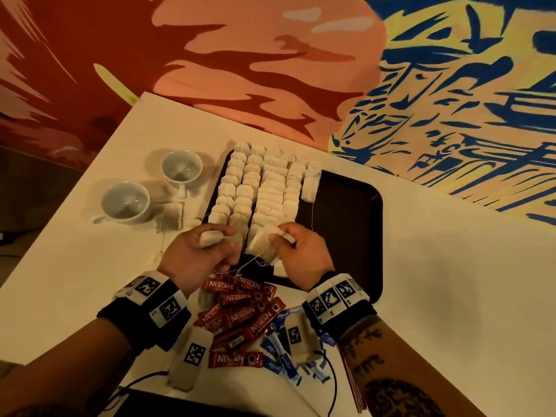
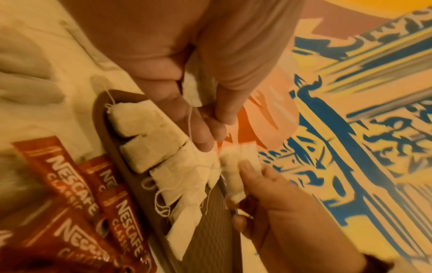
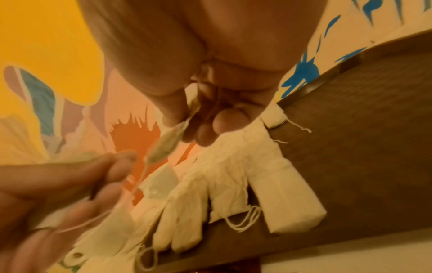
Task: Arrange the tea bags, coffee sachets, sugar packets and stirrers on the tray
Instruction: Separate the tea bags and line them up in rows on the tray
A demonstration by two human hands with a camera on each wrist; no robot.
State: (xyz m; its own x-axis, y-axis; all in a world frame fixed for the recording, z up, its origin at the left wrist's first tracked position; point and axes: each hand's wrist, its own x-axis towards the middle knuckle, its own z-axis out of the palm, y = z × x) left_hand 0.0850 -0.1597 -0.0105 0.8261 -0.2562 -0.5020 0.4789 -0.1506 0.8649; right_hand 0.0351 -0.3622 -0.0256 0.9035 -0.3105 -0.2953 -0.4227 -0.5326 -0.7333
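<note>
Papery tea bags (image 1: 255, 191) in both hands

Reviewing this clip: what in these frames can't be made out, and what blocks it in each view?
- Stirrers: none identifiable in any view; thin red strips at the right forearm in the head view are too small to tell.
- Near edge of the tray: covered by the left hand and right hand.
- Blue packets: partly under the right wrist rig; print too small.
- Held tea bag: blurred in the right wrist view.
- Tea bag count: rows overlap.
</note>
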